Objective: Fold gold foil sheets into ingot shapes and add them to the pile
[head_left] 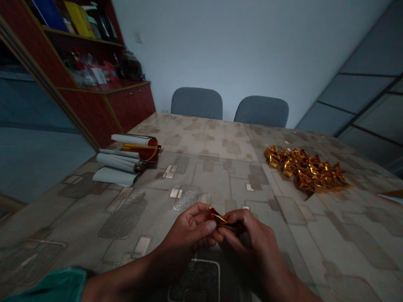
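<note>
Between my two hands is a small folded piece of gold foil paper (218, 217), held above the near part of the table. My left hand (197, 226) pinches its left side, thumb on top and fingers curled beneath. On its right side, my right hand (252, 235) grips the paper between thumb and fingers. The lower part of the foil is shaded and partly hidden by my fingers. To the right sits a cluster of several folded gold foil pieces (304, 167), shiny and pointed.
A stack of curled paper sheets (121, 161), white outside and gold inside, lies at the table's left. A patterned cloth covers the table (217, 176). Two grey chairs (197, 102) stand behind it. A wooden cabinet (130, 107) is at back left. A flat sheet (392, 196) shows at far right.
</note>
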Demonstrator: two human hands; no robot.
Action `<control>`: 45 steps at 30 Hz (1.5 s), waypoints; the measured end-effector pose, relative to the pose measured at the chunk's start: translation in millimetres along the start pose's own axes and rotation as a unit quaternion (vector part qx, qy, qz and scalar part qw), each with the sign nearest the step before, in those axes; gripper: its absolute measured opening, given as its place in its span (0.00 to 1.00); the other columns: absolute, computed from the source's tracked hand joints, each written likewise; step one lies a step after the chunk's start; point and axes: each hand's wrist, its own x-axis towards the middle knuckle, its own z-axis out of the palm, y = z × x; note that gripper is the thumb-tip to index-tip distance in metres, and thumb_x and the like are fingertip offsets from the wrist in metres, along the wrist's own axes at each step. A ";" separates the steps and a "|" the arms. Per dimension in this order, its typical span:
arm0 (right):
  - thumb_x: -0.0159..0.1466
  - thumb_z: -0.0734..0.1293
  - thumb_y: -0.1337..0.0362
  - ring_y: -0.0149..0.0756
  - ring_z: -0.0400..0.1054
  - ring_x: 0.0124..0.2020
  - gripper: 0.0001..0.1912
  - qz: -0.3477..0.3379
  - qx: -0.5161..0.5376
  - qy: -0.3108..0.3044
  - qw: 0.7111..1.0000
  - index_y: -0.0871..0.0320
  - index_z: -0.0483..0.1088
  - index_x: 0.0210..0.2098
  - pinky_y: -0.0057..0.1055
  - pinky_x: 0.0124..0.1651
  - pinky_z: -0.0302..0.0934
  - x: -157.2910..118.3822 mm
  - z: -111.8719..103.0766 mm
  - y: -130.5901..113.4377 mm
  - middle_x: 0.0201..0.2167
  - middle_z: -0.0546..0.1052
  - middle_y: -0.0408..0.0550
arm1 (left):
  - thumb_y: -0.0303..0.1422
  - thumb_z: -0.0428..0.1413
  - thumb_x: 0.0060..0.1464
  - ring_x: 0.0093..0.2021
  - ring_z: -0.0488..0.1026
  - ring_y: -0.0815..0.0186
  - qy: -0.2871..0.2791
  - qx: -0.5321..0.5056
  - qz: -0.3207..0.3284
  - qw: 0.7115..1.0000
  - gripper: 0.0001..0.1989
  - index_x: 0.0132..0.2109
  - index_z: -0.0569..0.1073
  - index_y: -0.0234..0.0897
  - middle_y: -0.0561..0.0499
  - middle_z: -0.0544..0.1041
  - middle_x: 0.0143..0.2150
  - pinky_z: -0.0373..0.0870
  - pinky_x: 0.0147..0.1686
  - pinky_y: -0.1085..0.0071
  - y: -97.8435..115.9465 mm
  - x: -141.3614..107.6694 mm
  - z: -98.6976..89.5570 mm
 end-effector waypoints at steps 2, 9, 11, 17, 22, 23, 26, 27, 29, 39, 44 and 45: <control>0.69 0.66 0.68 0.31 0.72 0.27 0.05 -0.015 0.006 -0.004 1.000 0.54 0.66 0.37 0.25 0.30 0.65 0.6 -2.2 -2.3 0.29 0.75 0.41 | 0.35 0.70 0.52 0.29 0.77 0.74 -0.019 -0.008 -0.002 1.000 0.17 0.43 0.72 0.37 0.55 0.78 0.33 0.68 0.28 0.82 -0.1 0.0 0.2; 0.70 0.65 0.70 0.34 0.69 0.33 0.05 -0.069 0.046 -0.024 0.996 0.54 0.66 0.38 0.28 0.34 0.65 2.1 -4.3 -8.9 0.32 0.72 0.44 | 0.38 0.68 0.54 0.25 0.71 0.76 -0.072 -0.027 -0.005 0.997 0.17 0.44 0.71 0.37 0.55 0.75 0.33 0.67 0.26 0.81 -4.6 4.4 -2.5; 0.70 0.65 0.70 0.33 0.67 0.32 0.07 -0.074 0.049 -0.021 0.996 0.54 0.65 0.36 0.27 0.33 0.64 1.4 -2.5 -8.8 0.31 0.70 0.43 | 0.39 0.68 0.54 0.23 0.70 0.77 -0.089 -0.015 -0.012 0.996 0.18 0.45 0.71 0.37 0.56 0.74 0.32 0.67 0.24 0.81 -5.1 4.3 -3.3; 0.70 0.66 0.69 0.34 0.67 0.32 0.05 -0.064 0.053 -0.036 0.996 0.53 0.65 0.38 0.28 0.34 0.64 -1.2 -1.0 -7.9 0.33 0.69 0.43 | 0.42 0.67 0.55 0.24 0.73 0.74 -0.118 0.008 -0.039 0.992 0.18 0.46 0.71 0.38 0.54 0.75 0.35 0.71 0.26 0.77 -3.5 3.8 -5.7; 0.69 0.66 0.69 0.34 0.66 0.32 0.06 -0.054 0.046 -0.040 0.997 0.52 0.64 0.38 0.28 0.34 0.64 -2.4 1.2 -5.6 0.34 0.68 0.43 | 0.41 0.66 0.56 0.26 0.75 0.72 -0.124 0.017 -0.059 0.990 0.16 0.45 0.73 0.37 0.52 0.76 0.35 0.72 0.28 0.77 -2.9 5.6 -6.9; 0.68 0.66 0.69 0.34 0.66 0.33 0.06 -0.052 0.051 -0.044 0.996 0.52 0.64 0.38 0.28 0.34 0.64 -2.0 0.7 -5.8 0.34 0.68 0.43 | 0.41 0.67 0.55 0.27 0.75 0.72 -0.127 0.014 -0.061 0.990 0.17 0.46 0.74 0.37 0.52 0.76 0.36 0.72 0.28 0.77 -2.7 5.7 -7.1; 0.66 0.68 0.70 0.35 0.68 0.37 0.09 -0.051 0.078 -0.071 0.993 0.52 0.66 0.43 0.29 0.38 0.65 0.6 -4.5 -8.7 0.38 0.70 0.44 | 0.40 0.67 0.55 0.32 0.76 0.69 -0.130 -0.003 -0.066 0.989 0.18 0.48 0.74 0.37 0.50 0.76 0.40 0.72 0.31 0.76 -1.2 5.4 -8.0; 0.66 0.68 0.70 0.36 0.68 0.39 0.11 -0.052 0.086 -0.080 0.992 0.51 0.66 0.45 0.29 0.39 0.65 1.7 -7.2 -10.0 0.39 0.70 0.45 | 0.40 0.67 0.56 0.35 0.77 0.68 -0.128 -0.012 -0.068 0.989 0.17 0.48 0.74 0.37 0.49 0.76 0.40 0.72 0.33 0.75 -0.5 5.2 -8.3; 0.64 0.69 0.71 0.37 0.69 0.41 0.16 -0.054 0.092 -0.090 0.990 0.51 0.66 0.49 0.30 0.41 0.66 3.6 -12.7 -12.3 0.41 0.71 0.45 | 0.40 0.66 0.57 0.37 0.77 0.68 -0.124 -0.027 -0.073 0.989 0.17 0.48 0.74 0.37 0.49 0.76 0.41 0.71 0.36 0.75 1.0 4.9 -9.0; 0.64 0.63 0.77 0.35 0.71 0.38 0.12 -0.051 0.064 -0.050 0.995 0.53 0.67 0.39 0.30 0.39 0.68 5.1 -8.4 -13.2 0.37 0.71 0.46 | 0.41 0.67 0.55 0.25 0.72 0.74 -0.107 0.008 -0.037 0.994 0.18 0.46 0.74 0.37 0.53 0.75 0.34 0.67 0.26 0.79 -0.8 6.9 -8.9; 0.66 0.64 0.76 0.35 0.71 0.36 0.10 -0.035 0.067 -0.022 0.997 0.53 0.67 0.37 0.30 0.37 0.67 5.9 -6.0 -10.5 0.34 0.72 0.45 | 0.41 0.68 0.53 0.27 0.75 0.70 -0.093 0.041 -0.016 0.995 0.20 0.49 0.75 0.37 0.51 0.77 0.35 0.68 0.27 0.76 -2.0 8.7 -9.2; 0.66 0.64 0.76 0.35 0.71 0.36 0.10 -0.033 0.065 -0.019 0.997 0.53 0.67 0.37 0.30 0.37 0.67 5.9 -5.7 -10.1 0.35 0.72 0.45 | 0.41 0.68 0.52 0.28 0.75 0.70 -0.090 0.044 -0.013 0.995 0.21 0.50 0.75 0.37 0.50 0.78 0.36 0.68 0.28 0.76 -1.7 8.7 -9.2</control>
